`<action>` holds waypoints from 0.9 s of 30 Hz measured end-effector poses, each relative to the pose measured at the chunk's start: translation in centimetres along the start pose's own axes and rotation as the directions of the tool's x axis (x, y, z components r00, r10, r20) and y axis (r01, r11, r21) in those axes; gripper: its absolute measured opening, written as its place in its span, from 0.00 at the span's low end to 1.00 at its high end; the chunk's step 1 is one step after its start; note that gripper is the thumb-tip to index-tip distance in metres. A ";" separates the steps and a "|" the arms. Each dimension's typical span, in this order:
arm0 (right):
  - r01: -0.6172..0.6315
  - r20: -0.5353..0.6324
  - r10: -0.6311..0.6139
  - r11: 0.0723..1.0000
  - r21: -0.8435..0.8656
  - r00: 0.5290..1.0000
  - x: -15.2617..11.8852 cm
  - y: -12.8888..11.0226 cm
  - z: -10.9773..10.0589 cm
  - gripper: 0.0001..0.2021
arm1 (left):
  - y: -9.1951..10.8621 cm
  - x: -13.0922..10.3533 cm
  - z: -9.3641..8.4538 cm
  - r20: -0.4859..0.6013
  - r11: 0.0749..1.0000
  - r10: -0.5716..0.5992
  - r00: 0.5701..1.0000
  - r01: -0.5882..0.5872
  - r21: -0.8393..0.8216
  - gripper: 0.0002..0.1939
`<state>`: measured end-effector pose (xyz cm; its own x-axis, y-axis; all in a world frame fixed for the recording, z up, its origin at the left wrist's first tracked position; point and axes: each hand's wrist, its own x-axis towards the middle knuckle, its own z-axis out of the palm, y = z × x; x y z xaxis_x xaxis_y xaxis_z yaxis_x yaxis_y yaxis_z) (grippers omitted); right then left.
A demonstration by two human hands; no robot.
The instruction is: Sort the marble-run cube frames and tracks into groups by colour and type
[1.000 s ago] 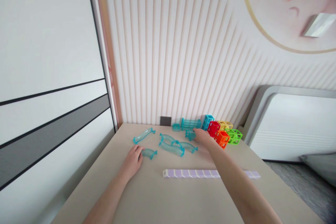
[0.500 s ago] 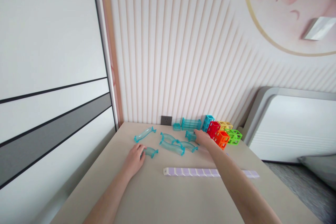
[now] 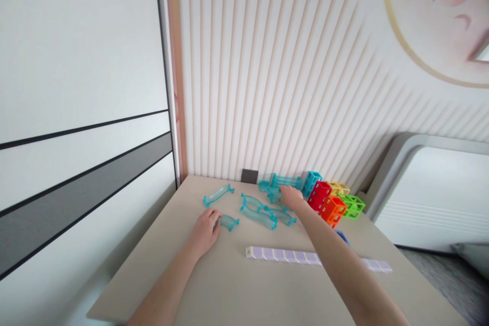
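My left hand [image 3: 206, 229] rests on the table at the left, its fingers curled over one end of a short curved translucent teal track piece [image 3: 229, 222]. Farther back, my right hand [image 3: 291, 197] has its fingers closed on another teal track piece [image 3: 274, 196], which it partly hides. Between the hands lie several wavy teal track pieces [image 3: 260, 217], some touching each other. A separate curved teal piece [image 3: 218, 195] lies behind my left hand. By the wall are a straight teal tube piece [image 3: 287, 181] and a small teal block [image 3: 264, 186].
Right of my right hand stand open-framed blocks: blue [image 3: 312, 183], red [image 3: 319, 195], orange [image 3: 333, 211], yellow [image 3: 339, 188] and green [image 3: 352, 205]. A lilac segmented strip [image 3: 284, 255] runs under my right forearm. A dark blue item [image 3: 342, 237] shows beside it. A socket [image 3: 249, 176] is on the wall.
The view has shifted, so most things sit farther right. My right hand has moved slightly left over the table with the teal piece, nearer the small block. My left hand stays on its piece.
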<state>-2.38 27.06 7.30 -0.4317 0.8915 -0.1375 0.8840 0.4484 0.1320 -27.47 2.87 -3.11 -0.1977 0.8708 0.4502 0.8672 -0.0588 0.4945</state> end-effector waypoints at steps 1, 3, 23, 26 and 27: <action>0.010 -0.018 -0.010 1.000 -0.001 1.000 0.2 -0.6 -0.4 0.17 | 0.1 0.0 0.0 0.008 1.000 -0.004 1.000 0.004 -0.003 0.10; 0.041 -0.048 -0.040 0.999 0.001 0.998 0.6 -2.3 -1.1 0.18 | 0.3 0.0 -0.1 0.030 1.000 -0.008 1.000 0.008 -0.008 0.10; 0.571 -0.096 -0.575 0.818 -0.061 0.813 2.0 -15.4 -1.9 0.18 | 0.6 0.0 -0.3 0.017 0.991 -0.100 0.995 0.098 0.086 0.09; 0.677 -0.058 -0.679 0.734 -0.054 0.732 0.9 -16.9 -1.1 0.23 | 0.2 0.0 -0.2 -0.047 0.986 -0.137 0.989 0.141 0.088 0.03; 0.698 -0.050 -0.700 0.715 -0.050 0.713 0.6 -17.3 -0.9 0.25 | 0.1 0.0 -0.2 -0.065 0.985 -0.148 0.987 0.153 0.081 0.01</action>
<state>-18.08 19.87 5.84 -0.9352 0.3250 -0.1408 0.3215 0.9457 0.0477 -27.47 2.75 -2.95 -0.3531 0.8363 0.4195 0.8610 0.1149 0.4955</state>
